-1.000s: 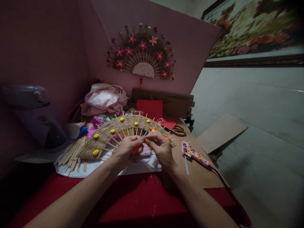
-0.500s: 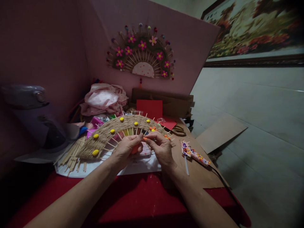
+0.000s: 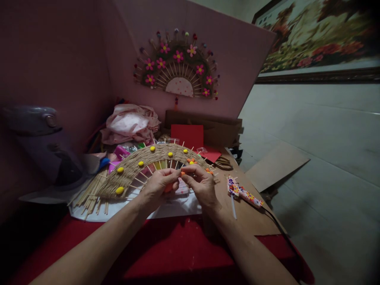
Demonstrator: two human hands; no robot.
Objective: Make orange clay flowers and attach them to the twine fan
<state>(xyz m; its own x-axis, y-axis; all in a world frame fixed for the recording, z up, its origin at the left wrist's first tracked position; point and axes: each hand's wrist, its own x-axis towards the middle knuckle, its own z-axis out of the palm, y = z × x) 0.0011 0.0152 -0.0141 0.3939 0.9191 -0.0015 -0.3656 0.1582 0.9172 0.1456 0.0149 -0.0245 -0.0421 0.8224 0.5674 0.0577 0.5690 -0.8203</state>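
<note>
My left hand (image 3: 160, 185) is closed around a lump of orange clay (image 3: 168, 187), partly hidden by its fingers. Close beside it, the fingertips of my right hand (image 3: 202, 186) pinch a small orange piece (image 3: 182, 173) where the two hands meet. Behind both hands lies an arched twine-wrapped fan (image 3: 130, 171) with thin sticks poking out along its edges. Yellow ovals (image 3: 120, 170) dot its surface, and orange petals (image 3: 190, 160) sit around a yellow one on its right part.
Loose sticks (image 3: 93, 194) lie at the left on white paper (image 3: 166, 211). A patterned glue gun (image 3: 243, 192) with a cord rests on brown cardboard (image 3: 252, 221) at the right. Farther back are crumpled pink cloth (image 3: 129, 120), red card (image 3: 187, 135) and a finished flowered fan (image 3: 178, 67).
My fingertips have shifted very slightly around the small orange piece. Both hands otherwise keep their places, and the fan has not moved.
</note>
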